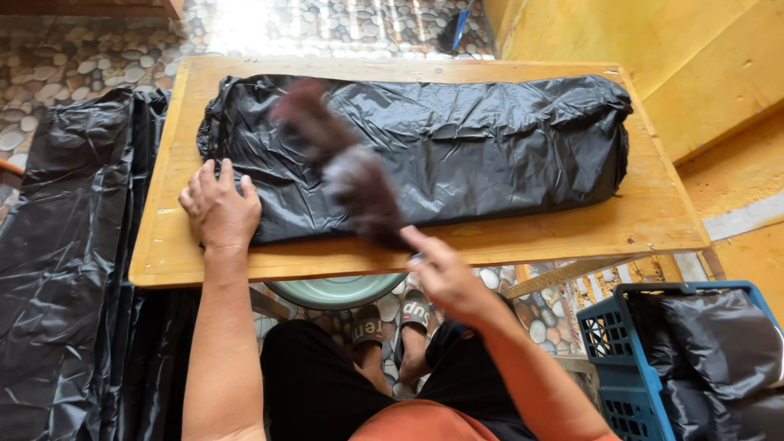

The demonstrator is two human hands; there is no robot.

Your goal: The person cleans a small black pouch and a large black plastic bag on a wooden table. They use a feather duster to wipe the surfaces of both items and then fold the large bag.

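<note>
L hand (219,214) pins black bag (457,151); R hand (445,278) w/ duster (343,167).

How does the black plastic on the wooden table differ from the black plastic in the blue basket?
The black plastic bundle on the wooden table lies stretched out flat and long, fully in view; the left hand presses its corner. The black plastic in the blue basket is crumpled into a heap, partly hidden by the basket wall, and no hand touches it. Both are shiny, wrinkled black sheets.
</note>
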